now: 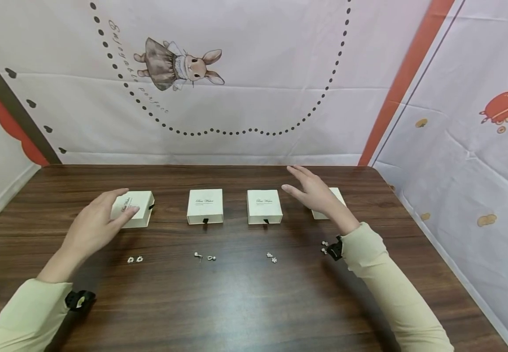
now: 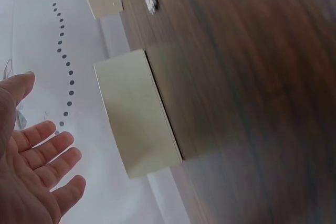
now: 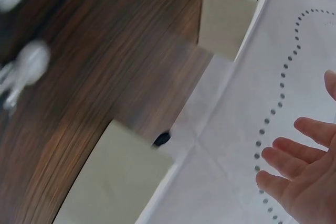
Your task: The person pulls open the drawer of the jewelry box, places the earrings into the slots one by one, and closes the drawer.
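My left hand [image 1: 90, 226], fingers extended, hovers beside and partly over the leftmost white gift box [image 1: 141, 218], which has a black ribbon tab at its right side. In the left wrist view a pale box side [image 2: 137, 116] stands clear of the fingers. On the right, my right hand [image 1: 315, 194] is raised with its fingers spread, partly hiding the rightmost white box [image 1: 337, 194]. Neither hand holds anything. Between them sit a second box [image 1: 205, 203] and a third box [image 1: 264, 204], both printed and with black tabs at the front.
Small earrings lie in pairs before the boxes: round sparkly ones [image 1: 130, 260], pearl drops [image 1: 198, 254], flower-shaped ones [image 1: 274, 260], and pearl ones [image 1: 324, 250] beside the right wrist's black strap [image 1: 335, 248]. The brown wooden table [image 1: 218, 313] meets a printed cloth [image 1: 258, 107] behind.
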Motion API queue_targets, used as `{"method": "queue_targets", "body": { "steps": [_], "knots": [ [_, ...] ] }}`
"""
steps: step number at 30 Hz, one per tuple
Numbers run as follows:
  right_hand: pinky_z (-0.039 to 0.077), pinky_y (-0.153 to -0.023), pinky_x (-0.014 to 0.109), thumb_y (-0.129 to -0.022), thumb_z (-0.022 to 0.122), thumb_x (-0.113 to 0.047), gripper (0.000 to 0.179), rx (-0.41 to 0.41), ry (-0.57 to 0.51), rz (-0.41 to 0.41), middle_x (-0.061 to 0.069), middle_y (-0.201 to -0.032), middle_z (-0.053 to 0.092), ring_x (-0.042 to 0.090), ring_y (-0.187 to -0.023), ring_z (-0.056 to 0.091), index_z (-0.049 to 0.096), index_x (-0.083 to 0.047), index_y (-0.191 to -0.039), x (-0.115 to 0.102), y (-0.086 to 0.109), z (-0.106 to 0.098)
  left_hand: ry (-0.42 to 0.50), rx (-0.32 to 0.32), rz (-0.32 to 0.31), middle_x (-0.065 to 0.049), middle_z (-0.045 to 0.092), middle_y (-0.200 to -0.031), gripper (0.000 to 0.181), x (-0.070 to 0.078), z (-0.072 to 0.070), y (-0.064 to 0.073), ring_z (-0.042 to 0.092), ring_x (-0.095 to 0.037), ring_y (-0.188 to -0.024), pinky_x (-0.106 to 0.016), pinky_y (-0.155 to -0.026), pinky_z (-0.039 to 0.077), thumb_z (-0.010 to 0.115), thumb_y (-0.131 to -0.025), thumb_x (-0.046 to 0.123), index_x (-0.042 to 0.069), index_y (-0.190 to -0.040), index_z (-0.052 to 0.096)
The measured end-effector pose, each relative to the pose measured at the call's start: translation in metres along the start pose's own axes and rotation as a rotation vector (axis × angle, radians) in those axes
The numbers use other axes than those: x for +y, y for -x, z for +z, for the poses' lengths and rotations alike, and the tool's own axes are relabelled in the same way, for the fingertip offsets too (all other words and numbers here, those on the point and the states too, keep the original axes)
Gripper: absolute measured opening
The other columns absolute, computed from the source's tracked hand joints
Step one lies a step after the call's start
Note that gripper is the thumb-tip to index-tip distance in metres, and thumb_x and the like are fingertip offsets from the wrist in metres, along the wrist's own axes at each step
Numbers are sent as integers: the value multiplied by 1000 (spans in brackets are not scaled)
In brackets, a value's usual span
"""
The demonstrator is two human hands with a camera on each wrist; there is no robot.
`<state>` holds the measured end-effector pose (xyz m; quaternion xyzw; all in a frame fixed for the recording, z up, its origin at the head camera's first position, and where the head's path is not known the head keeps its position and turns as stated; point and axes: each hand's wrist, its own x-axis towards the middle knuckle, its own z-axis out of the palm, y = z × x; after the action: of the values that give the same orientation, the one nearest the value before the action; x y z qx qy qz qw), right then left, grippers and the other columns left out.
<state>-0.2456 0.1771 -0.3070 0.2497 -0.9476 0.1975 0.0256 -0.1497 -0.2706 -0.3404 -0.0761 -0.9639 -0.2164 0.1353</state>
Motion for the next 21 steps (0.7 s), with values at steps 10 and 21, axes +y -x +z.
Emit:
{"method": "queue_targets", "body": {
  "steps": [10,21],
  "knots": [
    [22,-106,46,-93,48,-38,60,-11,-54,-47,16,-144,31,32,-132,28,32,-4,-140,-26,-17,13,95,15,21,-27,45,-128,57,9,10,-4,41,-47,-115,-58,-88,31,55,-90,35,-3,-130,41],
    [25,-105,43,-94,47,-39,59,-73,-154,-88,16,-143,34,29,-131,31,33,-5,-140,-45,-33,33,131,29,20,-27,51,-120,59,17,19,-9,46,-45,-110,-56,-87,35,60,-87,36,-3,-127,44]
  ]
}}
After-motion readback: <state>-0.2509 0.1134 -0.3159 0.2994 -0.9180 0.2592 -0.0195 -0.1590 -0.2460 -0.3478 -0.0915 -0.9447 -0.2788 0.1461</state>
